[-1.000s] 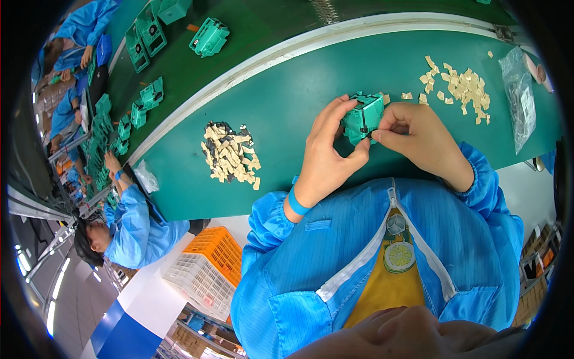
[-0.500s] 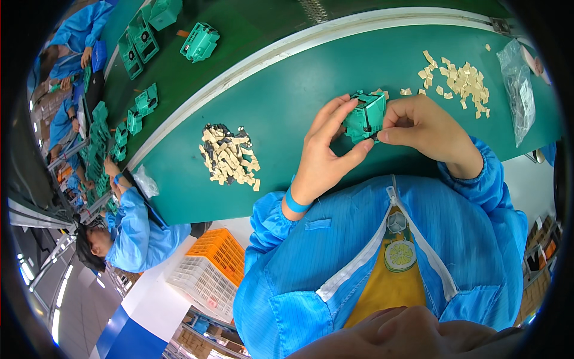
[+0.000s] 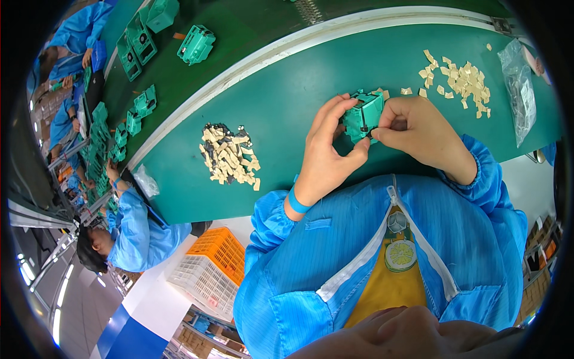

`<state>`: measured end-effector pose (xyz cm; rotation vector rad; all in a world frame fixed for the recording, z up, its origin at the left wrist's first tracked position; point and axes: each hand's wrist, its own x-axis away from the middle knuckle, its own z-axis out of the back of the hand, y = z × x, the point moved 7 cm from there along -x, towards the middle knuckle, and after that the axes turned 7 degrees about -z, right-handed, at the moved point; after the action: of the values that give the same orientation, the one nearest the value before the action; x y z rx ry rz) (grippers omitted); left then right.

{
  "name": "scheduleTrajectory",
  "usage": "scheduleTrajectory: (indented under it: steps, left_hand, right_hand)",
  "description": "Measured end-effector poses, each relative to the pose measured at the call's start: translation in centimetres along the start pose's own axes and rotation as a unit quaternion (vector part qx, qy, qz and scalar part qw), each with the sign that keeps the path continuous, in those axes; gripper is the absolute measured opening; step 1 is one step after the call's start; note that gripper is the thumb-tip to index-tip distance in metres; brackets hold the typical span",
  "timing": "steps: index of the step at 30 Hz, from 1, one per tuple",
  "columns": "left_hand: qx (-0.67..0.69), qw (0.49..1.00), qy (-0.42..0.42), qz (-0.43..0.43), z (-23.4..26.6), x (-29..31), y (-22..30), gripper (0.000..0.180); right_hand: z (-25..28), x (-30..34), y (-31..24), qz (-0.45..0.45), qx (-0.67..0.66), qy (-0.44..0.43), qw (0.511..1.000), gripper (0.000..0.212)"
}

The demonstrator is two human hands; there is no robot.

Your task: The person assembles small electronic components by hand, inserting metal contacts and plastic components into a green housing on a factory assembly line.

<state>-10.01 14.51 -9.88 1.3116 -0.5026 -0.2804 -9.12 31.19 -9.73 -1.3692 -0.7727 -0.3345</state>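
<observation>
My left hand is wrapped round a green plastic housing, its fingers on the far side and its thumb at the near edge. A black strip runs down the housing's face. At the near right corner of the housing my right hand pinches with thumb and forefinger. Something small and dark shows at those fingertips, too hidden to name. To the left on the green table lies a heap of cream and black strip pieces. Loose cream paper-like pieces are scattered on the right.
Beyond a pale rail, more green housings sit on the dark green belt. A clear plastic bag lies at the table's right end. Co-workers in blue are at the left. Orange and white crates stand below the table edge.
My right fingertips have shifted slightly left and up along the housing's near corner, and the right wrist has swung a little. The left hand keeps its hold. Housings on the belt have moved slightly left.
</observation>
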Motion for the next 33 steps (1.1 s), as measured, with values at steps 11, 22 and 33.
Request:
scheduleTrajectory:
  steps: [11,22,33]
  left_hand:
    - [-0.013,1.0,0.016,-0.013,0.3,-0.5,0.2,0.059]
    - [-0.11,0.981,0.112,-0.11,3.8,-6.0,2.8,0.048]
    - [-0.525,0.753,0.357,-0.171,11.5,-14.2,-0.5,0.063]
  right_hand:
    - [0.7,-0.9,0.9,0.045,-0.13,0.011,0.99,0.03]
    - [3.6,-2.1,-1.2,0.162,-0.188,0.062,0.967,0.024]
    - [4.5,-1.4,2.0,0.13,-0.114,0.051,0.984,0.007]
